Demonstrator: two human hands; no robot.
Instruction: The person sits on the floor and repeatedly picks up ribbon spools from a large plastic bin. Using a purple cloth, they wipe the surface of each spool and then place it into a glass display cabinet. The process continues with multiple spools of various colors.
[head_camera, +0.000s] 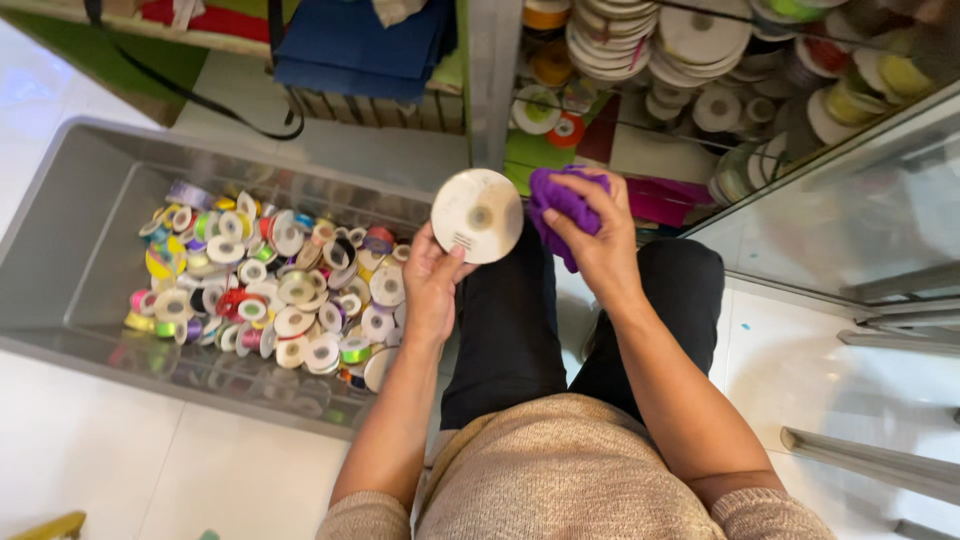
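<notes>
Above the grey bin (70, 240): left hand (432, 285) pinched a ribbon spool (477, 215); right hand (598, 240) clenched a purple cloth (560, 205). Fingertip grip looked thin; spool might drop.

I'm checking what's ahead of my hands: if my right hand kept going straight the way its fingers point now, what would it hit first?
The right hand, gripping purple cloth, points toward the round ribbon spool in the left hand. It would likely meet that spool first, though depth is unclear.
</notes>
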